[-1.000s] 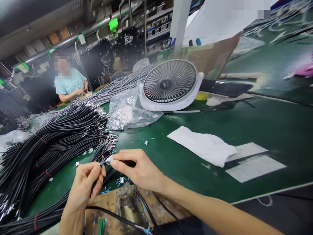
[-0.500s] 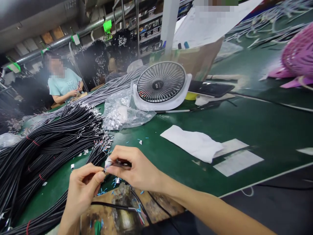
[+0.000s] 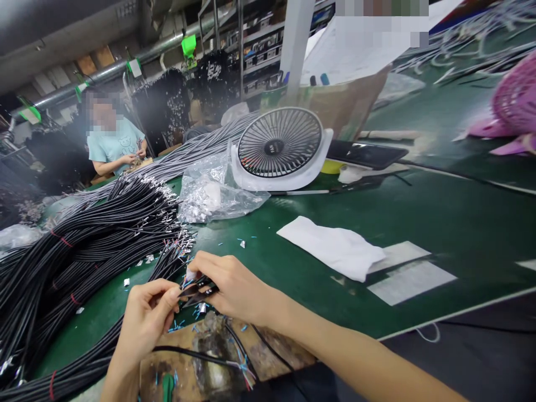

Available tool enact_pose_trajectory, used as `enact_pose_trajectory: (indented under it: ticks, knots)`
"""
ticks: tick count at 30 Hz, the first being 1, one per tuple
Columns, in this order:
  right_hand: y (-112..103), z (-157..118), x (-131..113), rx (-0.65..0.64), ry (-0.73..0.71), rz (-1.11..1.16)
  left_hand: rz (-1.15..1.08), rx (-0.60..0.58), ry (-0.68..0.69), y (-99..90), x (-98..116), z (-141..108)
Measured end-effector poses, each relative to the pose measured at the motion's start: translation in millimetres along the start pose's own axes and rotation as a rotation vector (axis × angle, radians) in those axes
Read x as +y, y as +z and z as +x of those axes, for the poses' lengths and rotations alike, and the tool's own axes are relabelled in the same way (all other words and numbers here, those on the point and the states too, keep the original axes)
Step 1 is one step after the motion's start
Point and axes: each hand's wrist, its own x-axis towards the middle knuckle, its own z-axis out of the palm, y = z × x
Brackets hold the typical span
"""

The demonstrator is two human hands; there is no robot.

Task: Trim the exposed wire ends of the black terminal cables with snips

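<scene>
My left hand (image 3: 146, 312) pinches the end of a black cable between thumb and fingertips, at the lower middle of the view. Just to its right my right hand (image 3: 234, 287) is wrapped round small dark scissors (image 3: 196, 291), whose blades are parted beside the left fingertips. Thin coloured wires stick up from the pinched end near the blades. A bit of white covering shows at a right fingertip. Below the hands, another black cable (image 3: 188, 350) with bared coloured wires lies across a worn wooden board (image 3: 167, 365).
Bundled black cables (image 3: 75, 240) fill the left. A round fan (image 3: 280, 145), a plastic bag (image 3: 209, 195), a phone (image 3: 366, 153) and a white cloth (image 3: 330, 245) lie on the green table (image 3: 460, 223). A pink basket (image 3: 517, 100) is far right. Another person (image 3: 115, 142) sits beyond.
The scissors in my right hand have turned and opened, so their blades now show beside the left fingertips. The view has shifted slightly.
</scene>
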Motion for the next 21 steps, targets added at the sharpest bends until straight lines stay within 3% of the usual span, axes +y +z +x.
enact_pose_trajectory:
  ticks: [4,7,9,13,15,18,21]
  knots:
    - [0,0,1,0.037,-0.082,0.037,-0.007,-0.015,-0.001,-0.4,0,0]
    - [-1,1,-1,0.070,-0.142,0.200,-0.008,-0.046,-0.004,-2.5,-1,0]
    - [0,2,-4,0.023,-0.063,0.431,-0.006,-0.064,0.001,-5.0,-1,1]
    - [7,5,-8,-0.102,0.267,0.990,-0.009,-0.039,0.050,-7.0,-1,3]
    - [10,8,-10,-0.022,0.377,0.972,-0.012,0.020,0.085,-4.5,-2,5]
    - [12,12,-12,0.149,0.405,0.712,-0.013,0.134,0.123,0.9,-4,8]
    - [13,13,-12,0.072,0.489,0.877,-0.013,0.188,0.130,1.9,-8,10]
